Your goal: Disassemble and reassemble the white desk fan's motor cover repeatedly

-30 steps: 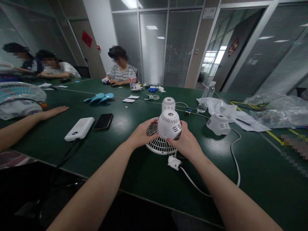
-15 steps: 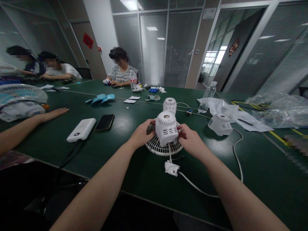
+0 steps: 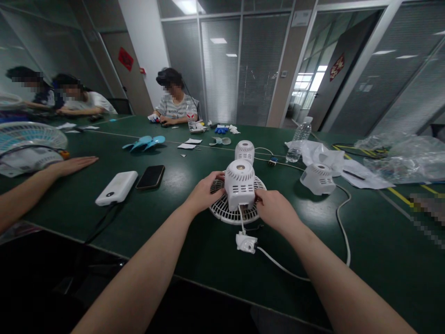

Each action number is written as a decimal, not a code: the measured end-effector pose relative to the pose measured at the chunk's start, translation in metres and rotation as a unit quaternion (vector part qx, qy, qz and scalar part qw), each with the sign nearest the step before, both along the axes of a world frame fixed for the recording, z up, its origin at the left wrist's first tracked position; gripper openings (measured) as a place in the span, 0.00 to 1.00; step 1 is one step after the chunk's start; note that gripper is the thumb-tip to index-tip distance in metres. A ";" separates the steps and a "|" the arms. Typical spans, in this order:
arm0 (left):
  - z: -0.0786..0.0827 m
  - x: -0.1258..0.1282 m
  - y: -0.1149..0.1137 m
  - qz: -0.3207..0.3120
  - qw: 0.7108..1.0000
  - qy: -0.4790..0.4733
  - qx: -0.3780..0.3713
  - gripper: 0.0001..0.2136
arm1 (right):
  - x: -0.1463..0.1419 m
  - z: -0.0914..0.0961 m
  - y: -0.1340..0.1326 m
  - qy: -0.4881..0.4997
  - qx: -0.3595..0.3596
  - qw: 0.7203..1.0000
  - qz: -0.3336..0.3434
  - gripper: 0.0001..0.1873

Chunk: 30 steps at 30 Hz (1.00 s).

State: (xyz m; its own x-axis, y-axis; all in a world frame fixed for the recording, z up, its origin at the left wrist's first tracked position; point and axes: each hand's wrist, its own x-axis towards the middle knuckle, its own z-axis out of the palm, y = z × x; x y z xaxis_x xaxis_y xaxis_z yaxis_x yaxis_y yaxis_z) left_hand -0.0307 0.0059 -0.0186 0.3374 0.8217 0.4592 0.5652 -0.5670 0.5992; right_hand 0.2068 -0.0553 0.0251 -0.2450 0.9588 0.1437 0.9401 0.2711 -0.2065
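A white fan motor housing [image 3: 239, 183] stands on a round white fan grille [image 3: 225, 212] lying flat on the dark green table [image 3: 194, 246]. My left hand [image 3: 203, 192] curls round the housing's left side and the grille rim. My right hand [image 3: 274, 209] is closed against the housing's lower right edge. A white cord leaves the housing's base, passes through a small white switch box [image 3: 246, 242] and loops off to the right as a cable [image 3: 342, 227].
A second white housing [image 3: 244, 150] stands just behind, a third [image 3: 318, 178] to the right near a water bottle [image 3: 301, 137] and plastic bags [image 3: 399, 157]. A power bank [image 3: 116, 187] and phone [image 3: 150, 176] lie left. A neighbour's hand [image 3: 71, 164] rests flat by another fan [image 3: 28, 148]. Blue blades [image 3: 143, 141] lie further back.
The housing has been turned so its cord opening faces me and lowered onto the grille. My right hand slid from gripping its side down to its lower right edge.
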 end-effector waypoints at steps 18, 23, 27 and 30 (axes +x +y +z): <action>-0.012 -0.002 0.011 0.033 0.998 -0.043 -0.033 0.23 | -0.013 -0.004 -0.010 0.102 -0.077 0.983 0.130 0.20; -0.012 -0.002 0.009 0.029 0.998 -0.044 -0.030 0.22 | -0.013 -0.003 -0.011 0.093 -0.082 0.984 0.128 0.20; -0.010 -0.001 0.008 0.011 0.999 -0.047 -0.022 0.24 | -0.013 -0.001 -0.011 0.075 -0.077 0.989 0.104 0.20; -0.008 0.001 0.007 -0.026 0.999 -0.043 -0.017 0.27 | -0.011 -0.001 -0.010 0.063 -0.051 0.994 0.078 0.19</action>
State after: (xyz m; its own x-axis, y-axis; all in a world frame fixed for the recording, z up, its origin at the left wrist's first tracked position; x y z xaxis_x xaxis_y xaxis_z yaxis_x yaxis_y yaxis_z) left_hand -0.0294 0.0131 -0.0269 0.3407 0.8199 0.4601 0.4815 -0.5725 0.6636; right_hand 0.1955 -0.0650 0.0246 -0.3784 0.9216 0.0863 0.8529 0.3834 -0.3543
